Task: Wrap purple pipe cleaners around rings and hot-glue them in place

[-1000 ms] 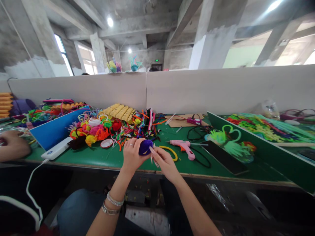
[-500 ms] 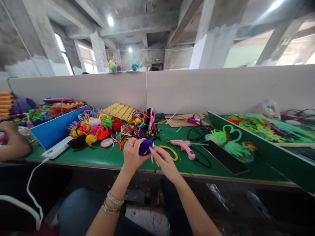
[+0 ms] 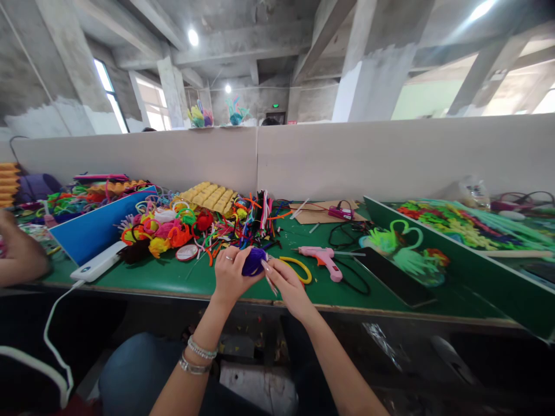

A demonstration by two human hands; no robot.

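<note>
A purple fuzzy bundle (image 3: 252, 263), seemingly of pipe cleaners or yarn, is held above the table's front edge. My left hand (image 3: 232, 274) wraps round it from the left, fingers closed. From the right, my right hand (image 3: 288, 286) pinches the bundle's edge with thumb and fingertips; exactly what lies between them is too small to make out. Just behind my right hand a bent yellow pipe cleaner (image 3: 306, 270) lies on the green table (image 3: 277, 296). A pink glue gun (image 3: 323, 257) rests to the right, a glue stick at its rear.
Coloured pipe-cleaner pieces (image 3: 165, 231) and a yellow egg tray (image 3: 210, 197) pile up at left behind a white power strip (image 3: 97, 263). A dark phone (image 3: 396, 277), green swan shapes (image 3: 407, 254) and a slanted green board (image 3: 451, 260) stand right. Another person's arm (image 3: 21, 254) is far left.
The view has shifted very slightly, so everything sits a little further left. Both hands keep their hold on the purple bundle, with only a tiny turn of it.
</note>
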